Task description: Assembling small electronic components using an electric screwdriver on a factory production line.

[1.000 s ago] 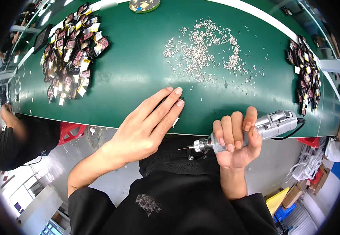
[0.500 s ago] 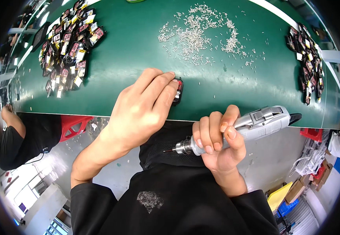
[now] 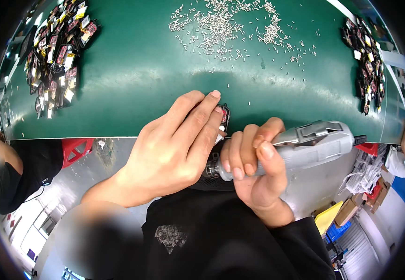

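Note:
My left hand (image 3: 179, 140) reaches over the near edge of the table, its fingers bent over a small black device housing (image 3: 226, 112) with a red circuit board inside. Most of the housing and my left thumb are hidden beneath that hand. In my right hand (image 3: 258, 163) is a grey electric screwdriver (image 3: 312, 147), lying sideways with its nose toward the left. The fingers wrap its front part, just right of the housing. Its bit is hidden behind my left hand.
Small silver screws (image 3: 219, 28) lie scattered at the far middle of the green table (image 3: 132, 84). Piles of similar black housings stand at the left (image 3: 55, 60) and right (image 3: 368, 65). Another person's arm (image 3: 9, 158) is at the far left, near a red stool (image 3: 77, 151).
My left hand and the housing are closer to the table's near edge. The screwdriver's nose has moved behind my left hand, hiding its bit. The whole view has shifted slightly.

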`<move>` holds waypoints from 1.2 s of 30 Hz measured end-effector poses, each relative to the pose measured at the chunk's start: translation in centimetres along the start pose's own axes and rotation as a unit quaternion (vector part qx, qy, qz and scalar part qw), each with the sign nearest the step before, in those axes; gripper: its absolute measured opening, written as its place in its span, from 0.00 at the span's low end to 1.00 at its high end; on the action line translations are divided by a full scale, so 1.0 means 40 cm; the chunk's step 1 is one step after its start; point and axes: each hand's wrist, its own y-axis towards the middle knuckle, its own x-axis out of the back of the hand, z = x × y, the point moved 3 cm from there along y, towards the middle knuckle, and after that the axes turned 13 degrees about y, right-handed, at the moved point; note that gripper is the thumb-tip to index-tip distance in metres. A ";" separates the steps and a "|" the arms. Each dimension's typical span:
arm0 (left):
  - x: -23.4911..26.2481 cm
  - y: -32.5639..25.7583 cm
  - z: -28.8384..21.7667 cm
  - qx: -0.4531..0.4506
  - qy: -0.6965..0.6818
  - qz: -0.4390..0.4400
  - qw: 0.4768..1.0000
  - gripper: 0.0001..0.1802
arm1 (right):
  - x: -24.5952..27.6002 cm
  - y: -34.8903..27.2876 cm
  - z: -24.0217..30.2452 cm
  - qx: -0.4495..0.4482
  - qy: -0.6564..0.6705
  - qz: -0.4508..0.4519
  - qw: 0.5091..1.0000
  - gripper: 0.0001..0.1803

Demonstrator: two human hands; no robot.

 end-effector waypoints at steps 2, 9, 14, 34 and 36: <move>0.019 0.002 -0.003 0.013 -0.020 0.033 0.999 0.21 | -0.010 0.018 0.050 -0.016 -0.040 0.072 0.996 0.05; 0.013 -0.010 -0.002 -0.021 0.004 0.049 0.999 0.25 | -0.100 0.111 0.185 0.038 -0.118 0.210 0.970 0.12; 0.003 -0.020 0.006 -0.019 -0.005 0.026 0.999 0.22 | -0.109 0.162 0.165 -0.011 -0.137 0.222 0.965 0.13; -0.003 -0.023 0.021 -0.017 -0.019 -0.002 1.000 0.21 | -0.118 0.211 0.088 -0.022 -0.230 0.291 0.928 0.12; 0.011 -0.020 0.016 -0.010 -0.023 0.016 1.000 0.23 | -0.131 0.206 0.087 -0.018 -0.228 0.312 0.922 0.12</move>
